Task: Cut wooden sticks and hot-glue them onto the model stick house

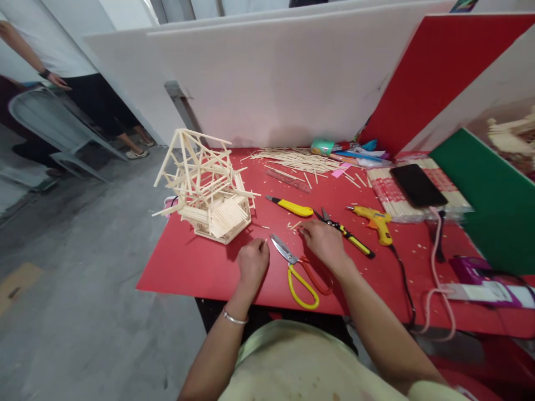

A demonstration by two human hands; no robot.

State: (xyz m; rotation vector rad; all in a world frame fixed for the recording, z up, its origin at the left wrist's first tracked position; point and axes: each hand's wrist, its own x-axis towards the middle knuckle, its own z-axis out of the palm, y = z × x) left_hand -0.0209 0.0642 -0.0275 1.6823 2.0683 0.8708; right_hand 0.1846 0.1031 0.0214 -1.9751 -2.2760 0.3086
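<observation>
My left hand [253,260] is closed in a pinch at the table's front; whatever its fingertips hold is too small to make out. To its right, my right hand [324,240] reaches over the table with bent, slightly parted fingers, beside several short cut stick pieces [296,225]. Between the hands lie scissors [297,259] with one yellow and one red handle, blades slightly apart. A model house built of thin wooden sticks [209,192] stands beyond my left hand. Pliers-like cutters with black and yellow handles [355,240] lie just past my right hand.
On the red table [175,267] lie a yellow utility knife [295,208], a yellow glue gun [376,221] with its cord, loose sticks [296,160], a clear ruler [288,181] and a phone [418,185] on packaged sticks. White boards [276,83] stand behind. A person [71,55] stands at the left.
</observation>
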